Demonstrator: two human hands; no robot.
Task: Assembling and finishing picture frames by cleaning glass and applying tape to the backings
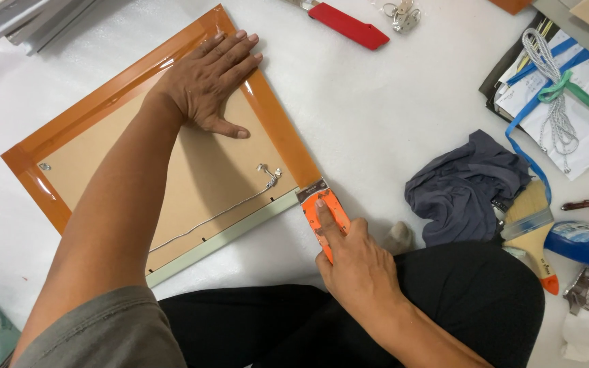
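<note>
Frame: we see an orange picture frame [277,129] lying face down on the white sheet [376,116], its tan backing board [192,184] up, filling the view from 9 to 12 o'clock.
Left hand: our left hand [209,82] lies flat with fingers spread, nothing in its grip, palm on the backing board and fingertips over the frame's upper rail at 11 o'clock.
Right hand: our right hand [356,262] is closed on an orange scraper [322,211], index finger stretched along its top (near the middle of the view).
Scraper: its metal edge touches the frame's lower right corner, where the orange rail meets a pale green strip [219,238].
Hanging wire: a thin wire [206,218] runs across the board to a small metal hanger [269,175].
Around: red cutter [349,26] at 12 o'clock, crumpled grey cloth [465,187] at 3, wide paintbrush [533,228] just beside it.
</note>
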